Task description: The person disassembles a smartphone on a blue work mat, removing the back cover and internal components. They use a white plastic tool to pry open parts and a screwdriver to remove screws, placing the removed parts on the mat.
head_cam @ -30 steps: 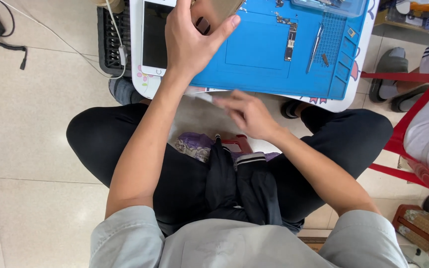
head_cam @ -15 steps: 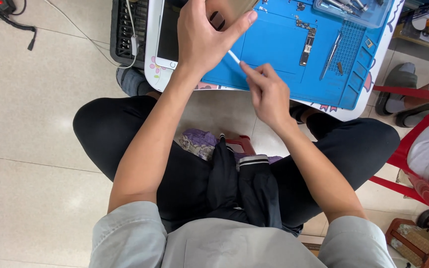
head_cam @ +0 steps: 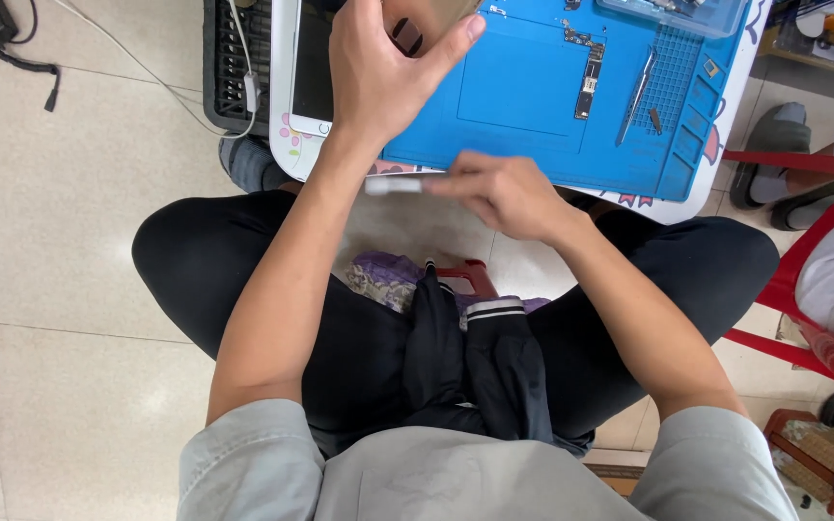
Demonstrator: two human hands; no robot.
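**Right hand with a thin white stick, left hand raised with a phone part**

Nearest the camera are grey sleeves and black trousers, the person seated over a tiled floor [head_cam: 69, 289] with a red stool [head_cam: 470, 275] showing between the knees.

Just past the knees, at the near edge of the table, the right hand [head_cam: 509, 193] is pinched shut on a thin white stick [head_cam: 393, 184]. The stick lies level, its long axis running left to right, the free end pointing left toward the left forearm. It is blurred, so its kind is hard to tell.

Farther on, the left hand [head_cam: 378, 72] is lifted over the blue mat [head_cam: 533, 96], fingers wrapped around a flat brownish phone part [head_cam: 431, 24], partly cut off by the frame's top. That part lies up and slightly left from the stick's tip; the right hand is the nearer one to the gap between them.

Beyond, on the mat, lie a circuit board [head_cam: 586, 72] and tweezers [head_cam: 634, 96]. A white tablet [head_cam: 311, 68] sits left of the mat.
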